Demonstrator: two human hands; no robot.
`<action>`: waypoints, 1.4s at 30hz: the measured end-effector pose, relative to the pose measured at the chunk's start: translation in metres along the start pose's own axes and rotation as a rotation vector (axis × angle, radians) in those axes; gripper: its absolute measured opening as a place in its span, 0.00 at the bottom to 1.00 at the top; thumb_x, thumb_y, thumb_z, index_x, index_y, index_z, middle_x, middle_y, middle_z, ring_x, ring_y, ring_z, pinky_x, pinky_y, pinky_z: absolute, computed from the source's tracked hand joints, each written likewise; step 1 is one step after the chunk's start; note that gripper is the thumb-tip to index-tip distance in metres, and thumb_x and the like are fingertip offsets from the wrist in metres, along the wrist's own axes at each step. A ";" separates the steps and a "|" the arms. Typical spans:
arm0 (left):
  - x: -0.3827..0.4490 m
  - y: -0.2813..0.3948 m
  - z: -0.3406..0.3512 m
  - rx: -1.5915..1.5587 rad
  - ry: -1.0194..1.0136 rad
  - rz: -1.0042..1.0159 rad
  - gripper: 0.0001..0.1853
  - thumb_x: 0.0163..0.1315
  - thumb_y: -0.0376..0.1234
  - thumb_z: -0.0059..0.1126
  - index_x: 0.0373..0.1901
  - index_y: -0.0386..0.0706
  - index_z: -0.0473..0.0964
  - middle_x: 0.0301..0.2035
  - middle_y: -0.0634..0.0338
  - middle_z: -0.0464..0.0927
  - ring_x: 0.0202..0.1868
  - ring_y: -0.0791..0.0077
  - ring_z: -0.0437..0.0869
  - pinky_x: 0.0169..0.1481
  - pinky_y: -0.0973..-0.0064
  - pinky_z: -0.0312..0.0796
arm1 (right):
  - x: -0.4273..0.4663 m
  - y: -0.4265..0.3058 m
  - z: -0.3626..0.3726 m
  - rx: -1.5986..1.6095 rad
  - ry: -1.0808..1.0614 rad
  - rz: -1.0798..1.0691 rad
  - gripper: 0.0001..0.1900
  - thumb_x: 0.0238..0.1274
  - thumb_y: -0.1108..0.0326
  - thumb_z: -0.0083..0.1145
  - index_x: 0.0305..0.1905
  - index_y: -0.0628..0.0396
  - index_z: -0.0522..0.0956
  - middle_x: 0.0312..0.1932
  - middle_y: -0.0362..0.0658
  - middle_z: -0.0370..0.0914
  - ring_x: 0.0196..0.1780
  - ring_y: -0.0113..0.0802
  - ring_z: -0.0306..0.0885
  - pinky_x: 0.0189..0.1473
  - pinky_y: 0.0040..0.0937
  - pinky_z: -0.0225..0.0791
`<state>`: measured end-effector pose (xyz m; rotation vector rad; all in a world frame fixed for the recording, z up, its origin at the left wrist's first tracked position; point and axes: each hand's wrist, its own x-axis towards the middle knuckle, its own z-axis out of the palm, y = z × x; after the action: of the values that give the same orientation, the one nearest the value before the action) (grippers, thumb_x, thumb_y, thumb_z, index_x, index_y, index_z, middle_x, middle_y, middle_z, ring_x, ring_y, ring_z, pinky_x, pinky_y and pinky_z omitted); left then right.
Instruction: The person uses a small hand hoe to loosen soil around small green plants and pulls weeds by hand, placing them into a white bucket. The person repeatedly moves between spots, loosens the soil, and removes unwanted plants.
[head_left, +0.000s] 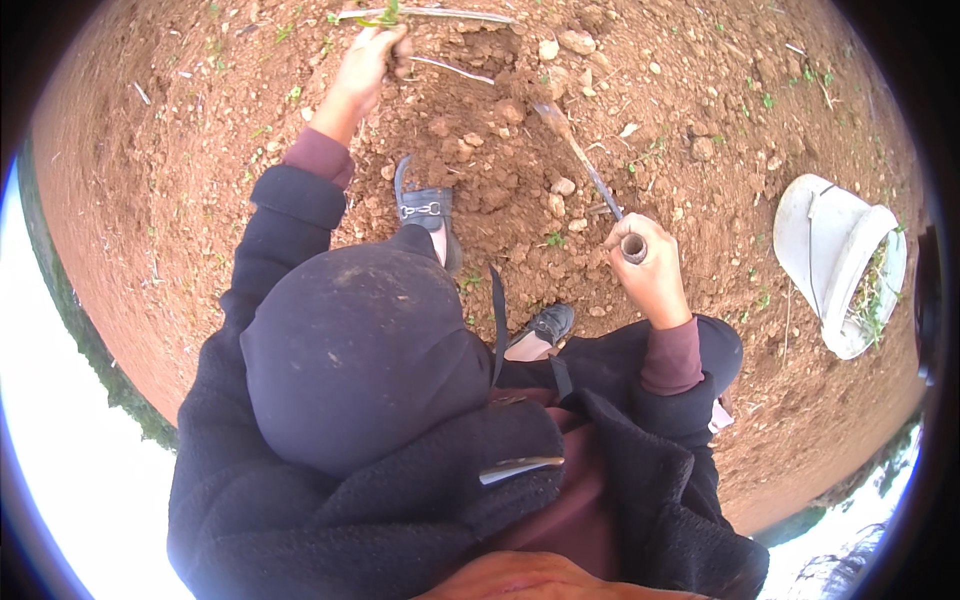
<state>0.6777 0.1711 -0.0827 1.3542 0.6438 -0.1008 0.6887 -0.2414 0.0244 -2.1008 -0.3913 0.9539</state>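
Note:
My left hand (367, 67) is curled just above the soil at the upper left, slightly blurred, closed around a small green plant (388, 13). Its leaves show past my knuckles. A thin pale strand (454, 69) runs from beside my fingers to the dug soil; whether it belongs to the plant is unclear. In my right hand (651, 270) is a hand digging tool (592, 166) with a slim metal shank and a flat, soil-smeared blade. The hollow round end of its handle faces up at me. The blade tip rests at or just over loose clods (510, 112).
A white plastic bucket (806, 232) lies tipped on its side at the right, with pulled weeds (870, 292) in its mouth. A dry stalk (435, 13) crosses the top. Stones (577, 41) and clods dot the reddish soil. My black shoes (426, 206) stand close to the dug patch.

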 end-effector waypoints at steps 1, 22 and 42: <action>-0.003 0.002 -0.012 0.031 0.015 -0.017 0.09 0.73 0.37 0.48 0.35 0.45 0.74 0.24 0.68 0.68 0.26 0.84 0.66 0.30 0.81 0.61 | 0.001 -0.003 0.000 -0.011 -0.003 -0.019 0.06 0.47 0.78 0.59 0.32 0.57 0.76 0.31 0.48 0.77 0.35 0.43 0.79 0.40 0.33 0.72; -0.046 -0.042 -0.042 0.691 0.217 -0.126 0.14 0.66 0.41 0.57 0.47 0.44 0.82 0.36 0.54 0.85 0.38 0.69 0.85 0.45 0.65 0.76 | 0.129 -0.138 0.004 -0.579 -0.269 -0.146 0.10 0.57 0.69 0.57 0.42 0.59 0.79 0.34 0.53 0.83 0.40 0.52 0.83 0.46 0.44 0.75; 0.019 -0.048 -0.019 1.213 0.075 0.241 0.14 0.58 0.33 0.59 0.47 0.53 0.79 0.36 0.55 0.82 0.39 0.55 0.84 0.45 0.63 0.76 | 0.181 -0.015 0.131 -0.145 -0.082 -0.156 0.05 0.55 0.62 0.59 0.33 0.49 0.79 0.28 0.50 0.79 0.37 0.52 0.79 0.42 0.45 0.72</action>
<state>0.6657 0.1830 -0.1348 2.6020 0.4608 -0.2725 0.7140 -0.0627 -0.1089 -2.1285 -0.6741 0.9454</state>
